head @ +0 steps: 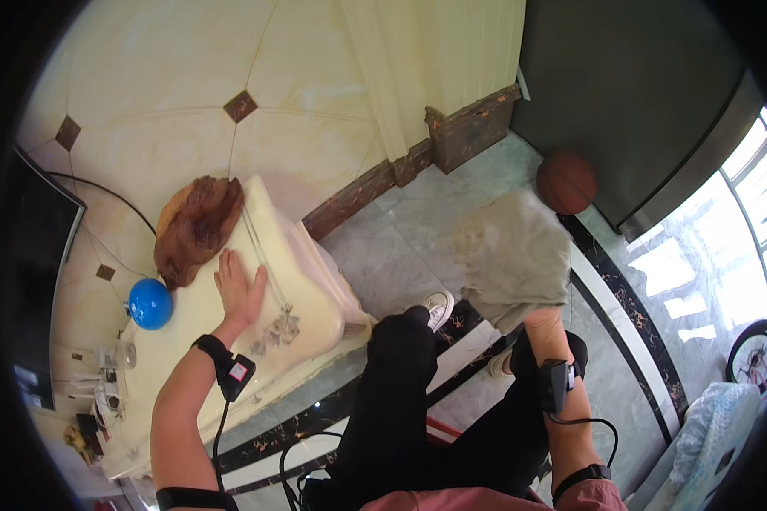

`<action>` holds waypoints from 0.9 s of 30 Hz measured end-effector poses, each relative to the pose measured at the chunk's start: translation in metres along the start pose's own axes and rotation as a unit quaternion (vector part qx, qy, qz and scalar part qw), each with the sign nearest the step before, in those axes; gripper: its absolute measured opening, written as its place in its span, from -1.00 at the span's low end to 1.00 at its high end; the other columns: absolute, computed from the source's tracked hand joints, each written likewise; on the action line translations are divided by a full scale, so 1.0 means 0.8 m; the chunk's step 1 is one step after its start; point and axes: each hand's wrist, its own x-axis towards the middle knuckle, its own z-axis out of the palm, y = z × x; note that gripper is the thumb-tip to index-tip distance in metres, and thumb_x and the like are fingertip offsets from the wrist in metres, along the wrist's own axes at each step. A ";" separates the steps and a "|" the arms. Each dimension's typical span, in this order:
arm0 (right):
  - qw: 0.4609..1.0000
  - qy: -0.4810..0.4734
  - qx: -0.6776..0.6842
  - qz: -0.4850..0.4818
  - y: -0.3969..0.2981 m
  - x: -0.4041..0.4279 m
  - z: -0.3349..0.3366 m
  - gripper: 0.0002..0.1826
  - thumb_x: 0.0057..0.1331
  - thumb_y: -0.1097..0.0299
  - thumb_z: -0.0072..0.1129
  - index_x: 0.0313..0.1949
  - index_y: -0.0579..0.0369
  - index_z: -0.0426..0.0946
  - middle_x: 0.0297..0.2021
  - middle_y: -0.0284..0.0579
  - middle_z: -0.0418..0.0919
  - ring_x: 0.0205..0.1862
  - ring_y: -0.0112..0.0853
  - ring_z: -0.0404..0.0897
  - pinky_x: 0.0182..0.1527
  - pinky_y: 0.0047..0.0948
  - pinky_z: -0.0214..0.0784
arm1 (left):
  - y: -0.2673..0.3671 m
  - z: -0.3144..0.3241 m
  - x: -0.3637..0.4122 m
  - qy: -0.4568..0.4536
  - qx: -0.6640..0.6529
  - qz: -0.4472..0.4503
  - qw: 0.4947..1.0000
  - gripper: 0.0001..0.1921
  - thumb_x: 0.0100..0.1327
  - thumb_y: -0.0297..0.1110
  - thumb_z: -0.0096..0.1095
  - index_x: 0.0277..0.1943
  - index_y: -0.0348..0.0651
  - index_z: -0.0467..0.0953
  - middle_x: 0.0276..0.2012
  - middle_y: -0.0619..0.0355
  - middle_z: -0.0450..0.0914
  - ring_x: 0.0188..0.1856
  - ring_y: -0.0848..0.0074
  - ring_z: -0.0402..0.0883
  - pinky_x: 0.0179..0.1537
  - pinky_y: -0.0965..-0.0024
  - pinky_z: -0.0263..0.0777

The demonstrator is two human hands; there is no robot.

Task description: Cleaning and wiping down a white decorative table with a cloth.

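Observation:
My left hand (240,290) lies palm down, fingers spread, on the cream top of a low cabinet (319,313) with painted flowers near its corner. Just beyond my fingertips stands a brown wood carving (198,227), and to its left sits a glossy blue ball (151,304). Out to the right, over the floor, my right hand (542,317) holds a grey-beige cloth (518,262). The cloth is slightly blurred and covers my fingers; only the heel of that hand and the wrist show.
A flat-screen television (38,287) stands at the left. A basketball (566,182) rests on the tiled floor (383,236) beside a dark grey appliance (613,96). Small items and cables (105,396) lie at the cabinet's left end. Lower right are a wheel (755,354) and a plastic-wrapped object (709,428).

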 end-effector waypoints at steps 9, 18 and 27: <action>0.938 0.024 -0.345 0.025 -0.001 -0.006 -0.004 -0.41 0.34 0.03 -0.24 0.28 -0.01 0.04 0.26 -0.20 0.17 0.28 -0.28 0.11 0.33 -0.27 -0.19 | -0.009 -0.005 0.001 0.013 0.004 0.004 1.000 -0.24 0.18 0.05 -0.02 0.24 -0.41 0.03 0.29 -0.16 0.00 0.36 0.14 -0.10 0.31 0.02 -0.27; 0.538 0.014 -0.821 -0.190 -0.015 -0.013 -0.035 -0.40 0.31 0.04 -0.18 0.29 -0.03 0.05 0.28 -0.20 0.12 0.30 -0.28 0.08 0.32 -0.24 -0.13 | -0.020 -0.001 -0.001 0.022 0.015 0.016 1.000 -0.25 0.19 0.06 -0.02 0.22 -0.42 0.06 0.28 -0.17 0.03 0.34 0.12 -0.07 0.29 0.02 -0.24; 0.979 0.155 -0.132 -0.021 -0.031 -0.016 -0.024 -0.60 0.35 0.30 -0.18 0.14 0.16 0.23 0.08 -0.07 0.36 0.06 -0.25 0.41 0.15 -0.23 0.24 | 0.003 0.003 0.013 0.028 -0.022 0.017 0.999 -0.24 0.16 0.10 -0.02 0.21 -0.40 0.08 0.28 -0.17 0.04 0.35 0.13 -0.07 0.30 0.01 -0.24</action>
